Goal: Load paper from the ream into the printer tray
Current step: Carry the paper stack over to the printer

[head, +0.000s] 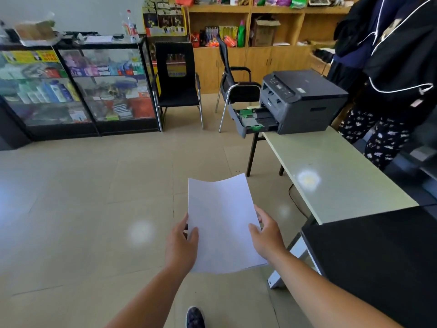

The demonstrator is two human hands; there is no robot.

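A thin stack of white paper (222,223) is held flat in front of me over the floor. My left hand (181,245) grips its left edge and my right hand (268,233) grips its right edge. Ahead to the right, a dark grey printer (305,100) sits at the far end of a pale green table (331,176). Its paper tray (255,119) is pulled out toward the left, with green guides showing and no paper visible inside. The ream is not in view.
Two black chairs (177,84) (236,84) stand beyond the printer tray. Glass display cases (78,86) line the left side, wooden shelves (248,27) the back wall. A black surface (378,256) is close at my right. Dark clothing (402,55) hangs behind the table. My shoe (195,317) is below.
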